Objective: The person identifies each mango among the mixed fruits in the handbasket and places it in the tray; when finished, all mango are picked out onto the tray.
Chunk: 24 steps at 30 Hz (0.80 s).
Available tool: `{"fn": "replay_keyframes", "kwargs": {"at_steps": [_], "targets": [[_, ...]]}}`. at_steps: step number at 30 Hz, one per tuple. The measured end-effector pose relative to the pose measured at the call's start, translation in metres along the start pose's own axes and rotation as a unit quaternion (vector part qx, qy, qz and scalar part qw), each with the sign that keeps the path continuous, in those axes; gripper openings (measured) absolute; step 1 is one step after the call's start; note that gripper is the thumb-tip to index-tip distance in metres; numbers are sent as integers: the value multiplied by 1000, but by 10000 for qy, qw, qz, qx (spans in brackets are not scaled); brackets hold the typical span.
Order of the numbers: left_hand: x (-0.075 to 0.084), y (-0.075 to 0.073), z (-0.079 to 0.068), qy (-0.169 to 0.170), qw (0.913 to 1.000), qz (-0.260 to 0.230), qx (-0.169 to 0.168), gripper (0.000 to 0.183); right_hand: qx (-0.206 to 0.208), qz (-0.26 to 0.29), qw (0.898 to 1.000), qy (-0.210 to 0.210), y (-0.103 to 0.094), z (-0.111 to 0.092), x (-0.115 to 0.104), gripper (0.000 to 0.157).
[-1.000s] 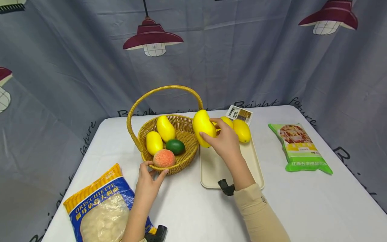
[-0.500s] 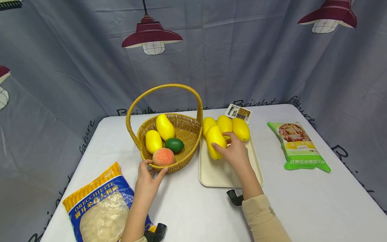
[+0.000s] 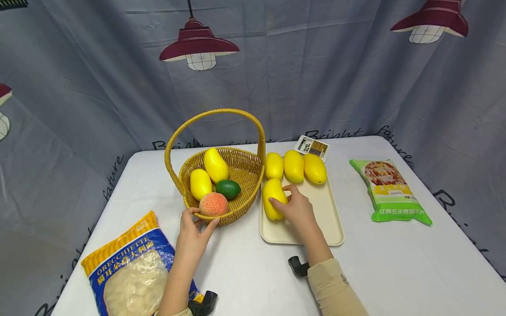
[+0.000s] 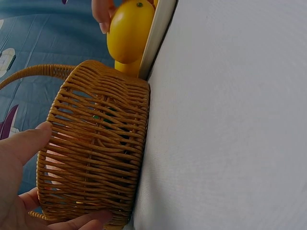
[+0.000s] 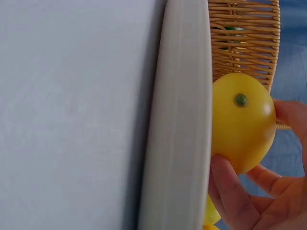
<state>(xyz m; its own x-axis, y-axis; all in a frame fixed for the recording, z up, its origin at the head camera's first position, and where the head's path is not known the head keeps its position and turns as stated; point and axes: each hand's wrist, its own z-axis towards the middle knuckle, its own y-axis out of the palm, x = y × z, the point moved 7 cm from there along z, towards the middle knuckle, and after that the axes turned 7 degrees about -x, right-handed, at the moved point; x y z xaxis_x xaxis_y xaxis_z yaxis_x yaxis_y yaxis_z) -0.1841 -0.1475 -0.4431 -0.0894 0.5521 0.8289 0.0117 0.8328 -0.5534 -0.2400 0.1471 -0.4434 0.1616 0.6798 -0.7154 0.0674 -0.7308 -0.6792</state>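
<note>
My right hand (image 3: 297, 211) holds a yellow mango (image 3: 273, 199) between thumb and fingers, over the left side of the cream tray (image 3: 322, 219). In the right wrist view the mango (image 5: 242, 127) shows its green stem end behind the tray's rim (image 5: 180, 120). Three more mangoes (image 3: 294, 166) lie in a row at the tray's back. With thumb and fingers spread, my left hand (image 3: 192, 237) grips the near rim of the wicker basket (image 3: 247, 169). Inside it are two mangoes (image 3: 201, 184), a dark green fruit (image 3: 228, 189) and a peach (image 3: 214, 204).
A blue and yellow bag of orecchiette (image 3: 134, 276) lies at the front left, partly behind the left forearm. To the right is a green food packet (image 3: 391, 191). A small printed card (image 3: 314, 147) lies behind the tray. The basket's tall handle (image 3: 215, 112) arches upward.
My right hand has carried the mango from beside the basket's right rim to the tray, then left and nearer the front. The left hand stays at the basket rim.
</note>
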Motion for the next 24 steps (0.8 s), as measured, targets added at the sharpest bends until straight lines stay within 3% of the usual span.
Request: {"fn": "replay_keyframes", "kwargs": {"at_steps": [24], "targets": [[0, 0, 0, 74, 10000, -47, -25, 67, -34, -46, 10000, 47, 8, 3, -6, 70]]}}
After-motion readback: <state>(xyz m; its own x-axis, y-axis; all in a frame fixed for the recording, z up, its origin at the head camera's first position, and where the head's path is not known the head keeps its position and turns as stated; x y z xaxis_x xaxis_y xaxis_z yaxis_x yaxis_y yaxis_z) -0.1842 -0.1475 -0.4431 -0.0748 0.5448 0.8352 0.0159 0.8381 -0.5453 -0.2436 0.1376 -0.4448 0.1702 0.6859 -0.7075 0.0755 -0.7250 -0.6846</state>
